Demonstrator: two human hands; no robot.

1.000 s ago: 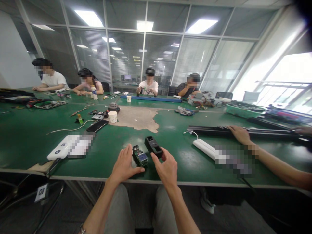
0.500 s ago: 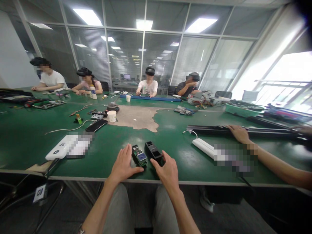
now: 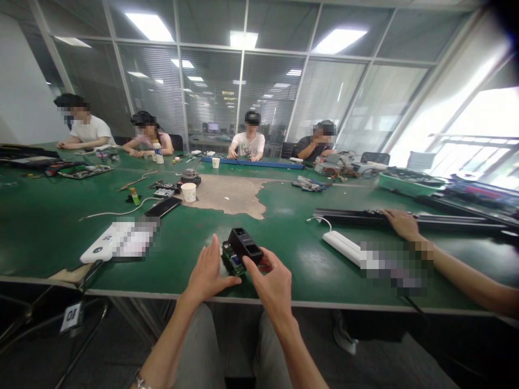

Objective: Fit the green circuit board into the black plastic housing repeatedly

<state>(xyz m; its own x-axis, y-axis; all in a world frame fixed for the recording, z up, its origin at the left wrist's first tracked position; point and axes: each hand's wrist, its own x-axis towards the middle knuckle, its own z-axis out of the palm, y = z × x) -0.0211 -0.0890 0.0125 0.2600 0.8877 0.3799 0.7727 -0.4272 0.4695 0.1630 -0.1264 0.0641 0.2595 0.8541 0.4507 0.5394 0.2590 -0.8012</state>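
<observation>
My right hand (image 3: 272,281) grips a small black plastic casing (image 3: 244,244) and holds it tilted just above a green circuit board (image 3: 232,261). The board lies on the green table (image 3: 60,227) near its front edge. My left hand (image 3: 207,273) rests flat beside the board, fingers spread, thumb touching the board's near end. The casing covers most of the board from this view.
A white power strip (image 3: 343,246) lies to the right, past it a long black bar (image 3: 405,219) under another person's hand (image 3: 401,222). To the left lie a white device (image 3: 99,249), a black phone (image 3: 162,207) and a paper cup (image 3: 188,192). Several people sit at the far side.
My right hand has lifted the black casing off the table and moved it left, over the circuit board. My left hand has stayed beside the board.
</observation>
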